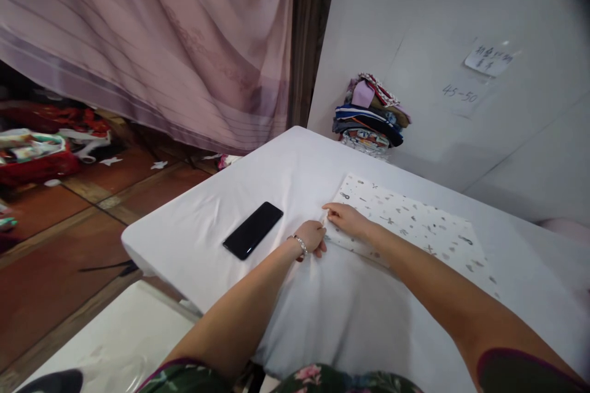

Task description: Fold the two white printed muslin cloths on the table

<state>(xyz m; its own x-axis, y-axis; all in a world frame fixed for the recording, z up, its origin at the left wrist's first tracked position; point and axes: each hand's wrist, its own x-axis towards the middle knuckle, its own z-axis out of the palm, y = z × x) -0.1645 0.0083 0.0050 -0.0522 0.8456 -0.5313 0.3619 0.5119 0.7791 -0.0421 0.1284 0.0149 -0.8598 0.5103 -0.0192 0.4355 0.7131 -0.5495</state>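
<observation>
A white cloth with small grey printed motifs (pixel 415 227) lies folded flat in a long rectangle on the white-covered table (pixel 184 215). My right hand (pixel 348 219) pinches its left end, thumb and forefinger pressed together near the corner. Just beside it, my left hand (pixel 312 238), with a silver bracelet at the wrist, has its fingers bent and closed at the same end of the cloth. My own fingers partly hide the gripped edge. To the left of my hands rests a black phone (pixel 253 230), touched by neither hand.
Against the white wall (pixel 396 12) stands a stack of folded clothes (pixel 369 113). A pink curtain (pixel 184 43) hangs behind the table. On the tiled floor at left is a red basket (pixel 41 166) with things in it. A pale surface (pixel 124 325) adjoins at lower left.
</observation>
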